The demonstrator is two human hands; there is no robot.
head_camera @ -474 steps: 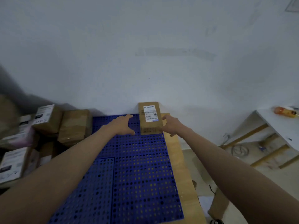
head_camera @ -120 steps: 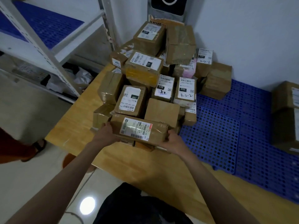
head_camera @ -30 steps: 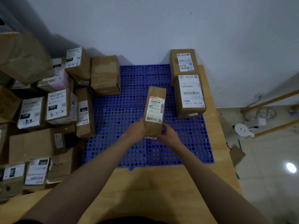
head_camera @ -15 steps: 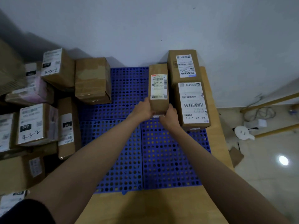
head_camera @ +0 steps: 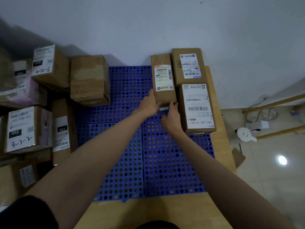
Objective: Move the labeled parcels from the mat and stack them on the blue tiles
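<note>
A narrow brown cardboard parcel with a white barcode label [head_camera: 163,79] lies flat on the blue perforated plastic tiles [head_camera: 125,146], its long side running away from the person and its far end near the grey-white wall [head_camera: 148,22]. Both hands are at its near end. The left hand [head_camera: 149,104] lies along the parcel's near-left corner, fingers reaching up its left side and the thumb side against the near edge; the fingers look fairly straight and pressed to the cardboard rather than wrapped round it. The right hand [head_camera: 171,118] sits at the near-right corner, fingertips touching the near edge where a small white tag sticks out from under the parcel; its fingers are extended and relaxed, not curled round anything.

Just right of this parcel, touching or nearly touching it, stand two more brown cardboard boxes on the tiles: a far box with a white and pale-blue label [head_camera: 188,66] against the wall, and a near box with a large white label printed 502-602-12-812 [head_camera: 197,107], which lies beside the right hand.

Left of the narrow parcel, across a bare strip of tiles, sits a plain taped brown box [head_camera: 89,80] on the tiles' far-left corner. Further left is a heap of labelled parcels, among them one marked 032 and 4-3-2 [head_camera: 21,129] and a slim upright one marked 150 [head_camera: 61,129]. The tiles rest on a light wooden tabletop [head_camera: 165,212], well right of which a white device [head_camera: 245,134] lies on the tiled floor.
</note>
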